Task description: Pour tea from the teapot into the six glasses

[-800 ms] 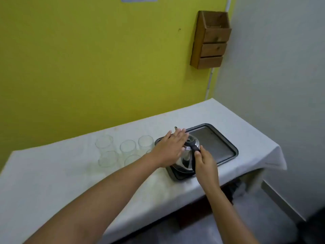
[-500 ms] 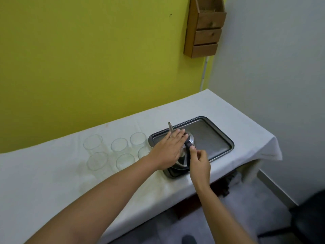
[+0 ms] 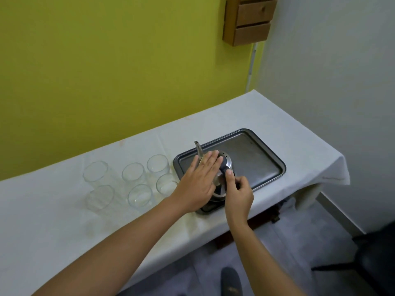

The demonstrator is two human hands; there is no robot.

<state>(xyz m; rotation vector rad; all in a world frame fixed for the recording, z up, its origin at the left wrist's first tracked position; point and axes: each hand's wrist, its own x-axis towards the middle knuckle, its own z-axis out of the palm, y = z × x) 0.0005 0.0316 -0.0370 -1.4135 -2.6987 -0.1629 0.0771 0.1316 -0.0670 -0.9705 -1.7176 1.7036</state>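
Both hands have settled closer on the teapot (image 3: pixel 222 167) since the earlier frames, the right hand (image 3: pixel 238 193) curling tighter round the handle, so I judge lifting is next and pouring has not begun. Six glasses (image 3: pixel 139 178) stand left of centre in two rows, all looking empty. Just right of them, the left hand (image 3: pixel 197 182) lies flat on the lid, fingers (image 3: pixel 210 161) together. Right-hand thumb and fingers pinch the dark handle. At centre right, the teapot sits on the tray (image 3: pixel 265 159), otherwise bare.

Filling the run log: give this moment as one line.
phase: pre-pour | left hand: flat on teapot lid | right hand: gripping handle | teapot: on tray | glasses: six, empty
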